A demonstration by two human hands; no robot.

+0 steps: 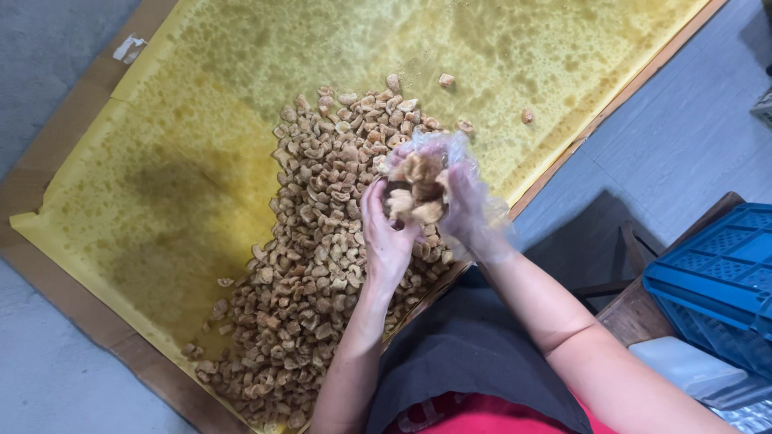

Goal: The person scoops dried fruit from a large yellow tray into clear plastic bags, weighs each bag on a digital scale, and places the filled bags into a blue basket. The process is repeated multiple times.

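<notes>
Golden fried pieces [418, 189] cupped by curled left hand [386, 237] and right hand [466, 205].

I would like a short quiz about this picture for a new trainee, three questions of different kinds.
1. True or false: the right hand wears a thin clear plastic glove.
2. What lies under the heap of fried pieces? A) yellow oil-stained paper B) a metal pan C) a white cloth
3. Fill in: the left hand is ____ (gloved/bare).

Key: 1 true; 2 A; 3 bare.
</notes>
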